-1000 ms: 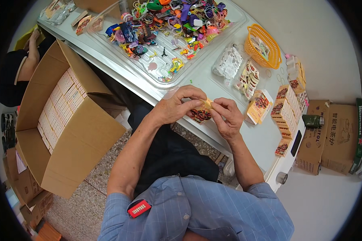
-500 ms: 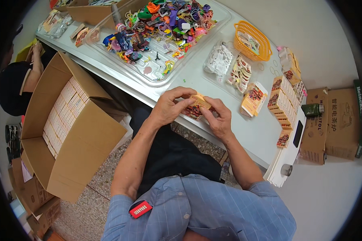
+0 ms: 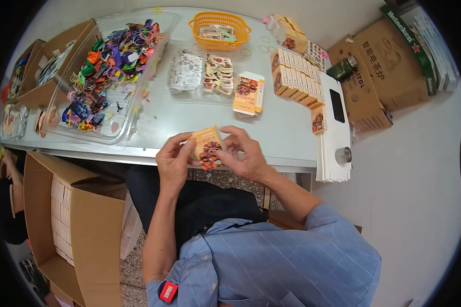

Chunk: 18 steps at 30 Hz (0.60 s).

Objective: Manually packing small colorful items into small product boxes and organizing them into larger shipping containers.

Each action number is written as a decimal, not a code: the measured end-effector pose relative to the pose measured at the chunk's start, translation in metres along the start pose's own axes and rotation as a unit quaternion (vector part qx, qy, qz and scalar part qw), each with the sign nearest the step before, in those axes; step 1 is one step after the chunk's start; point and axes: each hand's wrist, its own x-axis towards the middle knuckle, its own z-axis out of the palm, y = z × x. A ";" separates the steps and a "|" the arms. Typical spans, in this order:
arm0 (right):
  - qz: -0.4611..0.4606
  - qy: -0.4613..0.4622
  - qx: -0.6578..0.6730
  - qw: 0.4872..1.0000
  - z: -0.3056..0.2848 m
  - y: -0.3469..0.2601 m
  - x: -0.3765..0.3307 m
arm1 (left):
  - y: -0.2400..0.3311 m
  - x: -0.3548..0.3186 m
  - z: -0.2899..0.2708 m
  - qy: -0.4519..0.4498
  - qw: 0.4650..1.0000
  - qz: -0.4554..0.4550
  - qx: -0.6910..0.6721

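Between my two hands, just over the table's front edge, is a small orange-yellow printed carton [image 3: 207,145] with a colourful picture on its front. My left hand [image 3: 173,159] grips its left side, thumb on the front. On the right side my right hand [image 3: 244,156] has its thumb on the picture and its fingers behind, partly hidden. Beyond the hands lies a small pile of flat cartons [image 3: 248,94] of the same print. Clear bags of white packets [image 3: 186,71] and of printed cards [image 3: 219,74] lie beside that pile.
A clear tray [image 3: 123,134] of colourful small toys stands on the left of the table. At the back is an orange basket [image 3: 239,43]; rows of filled cartons [image 3: 295,77] stand at right. A large cardboard box [image 3: 95,240] is at lower left, near another person's arm [image 3: 16,197].
My view has swung to the right. The carton in my hands has turned so that its printed front shows more fully; both hands still hold it.
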 end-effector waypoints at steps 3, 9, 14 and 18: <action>0.013 0.077 -0.113 0.991 -0.043 -0.005 -0.023 | 0.004 -0.003 0.020 -0.026 0.986 0.025 0.162; 0.048 0.202 -0.402 0.892 -0.188 0.016 -0.040 | -0.019 0.020 -0.026 0.059 0.979 0.013 0.195; 0.129 0.183 -0.578 0.785 -0.227 0.029 -0.034 | -0.013 0.027 -0.026 0.042 0.974 -0.015 0.223; 0.046 0.246 -0.414 0.875 -0.178 0.044 -0.001 | -0.013 0.028 -0.024 0.040 0.977 -0.029 0.209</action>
